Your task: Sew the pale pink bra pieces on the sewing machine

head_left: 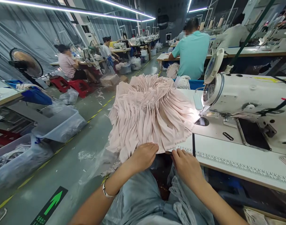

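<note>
Head-worn cam, wide view, facing fwd & down, hands (145, 155) v. close

We have our left hand (144, 156) on pleated pale pink fabric (145, 115), our right hand (186, 164) at a white ruler-marked tabletop (227, 148), a white metal sewing machine (241, 93) alongside.

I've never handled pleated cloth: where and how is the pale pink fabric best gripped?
Probably pinch the pink fabric by its near edge, coming from the wearer's side of the table: that edge lies flatter at the table's front, while loose folds bunch behind it.
</note>
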Motion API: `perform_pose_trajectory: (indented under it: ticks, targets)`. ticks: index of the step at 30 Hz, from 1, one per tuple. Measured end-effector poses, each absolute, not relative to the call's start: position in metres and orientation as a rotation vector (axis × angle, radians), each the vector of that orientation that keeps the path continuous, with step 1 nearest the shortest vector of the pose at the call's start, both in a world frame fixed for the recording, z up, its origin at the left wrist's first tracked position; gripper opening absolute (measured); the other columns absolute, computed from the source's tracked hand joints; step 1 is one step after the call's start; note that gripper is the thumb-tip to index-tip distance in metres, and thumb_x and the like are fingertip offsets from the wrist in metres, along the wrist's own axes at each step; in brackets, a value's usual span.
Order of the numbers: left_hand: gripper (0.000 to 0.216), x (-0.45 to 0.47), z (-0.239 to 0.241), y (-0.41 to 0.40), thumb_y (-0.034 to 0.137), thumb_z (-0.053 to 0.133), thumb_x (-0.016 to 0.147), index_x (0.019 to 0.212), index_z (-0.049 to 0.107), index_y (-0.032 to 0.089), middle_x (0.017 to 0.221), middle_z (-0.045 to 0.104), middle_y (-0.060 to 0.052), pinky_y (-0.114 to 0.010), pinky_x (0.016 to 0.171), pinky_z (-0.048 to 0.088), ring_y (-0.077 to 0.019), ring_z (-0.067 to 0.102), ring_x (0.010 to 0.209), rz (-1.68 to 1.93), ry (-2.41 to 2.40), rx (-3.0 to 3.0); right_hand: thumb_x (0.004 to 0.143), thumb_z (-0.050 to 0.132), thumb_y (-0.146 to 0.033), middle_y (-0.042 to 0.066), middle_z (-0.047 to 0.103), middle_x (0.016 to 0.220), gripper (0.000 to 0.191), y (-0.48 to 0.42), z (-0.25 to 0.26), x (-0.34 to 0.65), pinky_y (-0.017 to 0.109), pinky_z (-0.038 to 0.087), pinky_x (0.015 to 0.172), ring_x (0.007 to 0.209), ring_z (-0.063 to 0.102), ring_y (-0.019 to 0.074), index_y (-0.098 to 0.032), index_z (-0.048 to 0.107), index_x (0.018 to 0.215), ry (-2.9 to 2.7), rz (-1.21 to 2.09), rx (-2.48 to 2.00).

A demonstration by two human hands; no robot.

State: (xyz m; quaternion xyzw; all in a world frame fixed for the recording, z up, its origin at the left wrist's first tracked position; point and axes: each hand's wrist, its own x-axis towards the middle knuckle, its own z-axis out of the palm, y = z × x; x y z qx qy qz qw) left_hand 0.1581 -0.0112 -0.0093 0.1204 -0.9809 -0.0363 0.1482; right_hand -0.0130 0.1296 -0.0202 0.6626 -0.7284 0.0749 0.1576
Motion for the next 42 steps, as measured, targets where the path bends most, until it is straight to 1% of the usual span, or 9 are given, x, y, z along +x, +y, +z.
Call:
perform_pose_trajectory:
  ticks: [7, 12, 21, 24, 26, 28, 32, 35, 42]
  targets:
    - [0.022, 0.150, -0.006, -0.012, 0.010, 0.037, 0.094, 0.096, 0.058, 0.017, 0.088, 0.066, -0.005, -0.029, 0.077, 0.052, -0.0170, 0.065, 0.083, -0.075, -2.848, 0.390, 0.097, 0.043, -0.015, 0.003, 0.064, 0.075, 0.019, 0.126, -0.024, -0.004, 0.030, 0.028, 0.056, 0.065, 0.060, 0.0150, -0.019, 0.056, 0.084, -2.218, 0.187, 1.907]
    - [0.044, 0.134, -0.002, -0.009, 0.007, 0.040, 0.092, 0.133, 0.046, 0.020, 0.093, 0.060, -0.006, -0.032, 0.072, 0.047, -0.0213, 0.060, 0.088, 0.163, -2.915, 0.366, 0.098, 0.044, -0.024, 0.003, 0.063, 0.074, 0.018, 0.134, -0.014, -0.025, 0.030, 0.024, 0.053, 0.065, 0.061, 0.0158, -0.020, 0.057, 0.085, -2.303, 0.196, 1.702]
    - [0.020, 0.123, -0.005, -0.007, 0.009, 0.046, 0.091, 0.101, 0.062, 0.015, 0.092, 0.059, -0.009, -0.038, 0.081, 0.045, -0.0236, 0.055, 0.088, 0.237, -2.894, 0.266, 0.093, 0.050, -0.013, 0.006, 0.066, 0.082, 0.011, 0.124, 0.001, -0.044, 0.030, 0.030, 0.060, 0.078, 0.063, 0.0195, -0.018, 0.059, 0.091, -2.325, -0.017, 1.818]
    - [0.015, 0.113, -0.001, -0.011, 0.008, 0.050, 0.088, 0.089, 0.064, 0.016, 0.110, 0.062, -0.012, -0.042, 0.092, 0.044, -0.0258, 0.055, 0.106, 0.222, -2.855, 0.228, 0.093, 0.048, -0.009, 0.006, 0.067, 0.085, 0.014, 0.118, 0.001, -0.041, 0.030, 0.030, 0.057, 0.078, 0.064, 0.0184, -0.018, 0.060, 0.094, -2.356, -0.023, 1.857]
    - [0.017, 0.100, 0.003, -0.015, 0.008, 0.050, 0.089, 0.086, 0.065, 0.015, 0.133, 0.055, -0.014, -0.046, 0.105, 0.036, -0.0271, 0.047, 0.127, 0.196, -2.840, 0.139, 0.093, 0.047, -0.008, 0.006, 0.067, 0.087, 0.016, 0.117, 0.004, -0.044, 0.030, 0.029, 0.054, 0.077, 0.064, 0.0179, -0.018, 0.060, 0.095, -2.402, -0.035, 1.858]
    - [0.020, 0.087, 0.006, -0.020, 0.007, 0.048, 0.090, 0.090, 0.066, 0.015, 0.142, 0.051, -0.012, -0.046, 0.113, 0.028, -0.0244, 0.040, 0.137, 0.160, -2.884, 0.026, 0.095, 0.046, -0.013, 0.006, 0.067, 0.087, 0.015, 0.119, 0.009, -0.050, 0.029, 0.028, 0.054, 0.078, 0.065, 0.0183, -0.018, 0.060, 0.094, -2.463, -0.051, 1.810]
    - [0.024, 0.073, 0.005, -0.022, 0.004, 0.047, 0.087, 0.096, 0.067, 0.015, 0.118, 0.067, -0.011, -0.043, 0.110, 0.033, -0.0203, 0.062, 0.110, 0.167, -2.998, -0.023, 0.097, 0.046, -0.023, 0.007, 0.067, 0.088, 0.015, 0.125, 0.016, -0.067, 0.029, 0.028, 0.055, 0.077, 0.065, 0.0194, -0.018, 0.060, 0.097, -2.549, -0.080, 1.642]
    - [0.021, 0.074, 0.003, -0.021, 0.002, 0.049, 0.084, 0.088, 0.065, 0.015, 0.104, 0.070, -0.011, -0.041, 0.101, 0.040, -0.0203, 0.066, 0.093, 0.213, -2.998, 0.013, 0.096, 0.047, -0.022, 0.008, 0.067, 0.088, 0.013, 0.128, 0.015, -0.073, 0.029, 0.030, 0.057, 0.080, 0.065, 0.0203, -0.017, 0.059, 0.095, -2.518, -0.095, 1.668]
    - [0.019, 0.078, 0.001, -0.021, 0.003, 0.049, 0.085, 0.091, 0.063, 0.014, 0.102, 0.069, -0.011, -0.039, 0.098, 0.039, -0.0201, 0.065, 0.093, 0.209, -2.955, -0.012, 0.094, 0.046, -0.010, 0.008, 0.068, 0.088, 0.015, 0.119, 0.009, -0.063, 0.029, 0.032, 0.059, 0.083, 0.065, 0.0198, -0.016, 0.059, 0.093, -2.438, -0.161, 1.815]
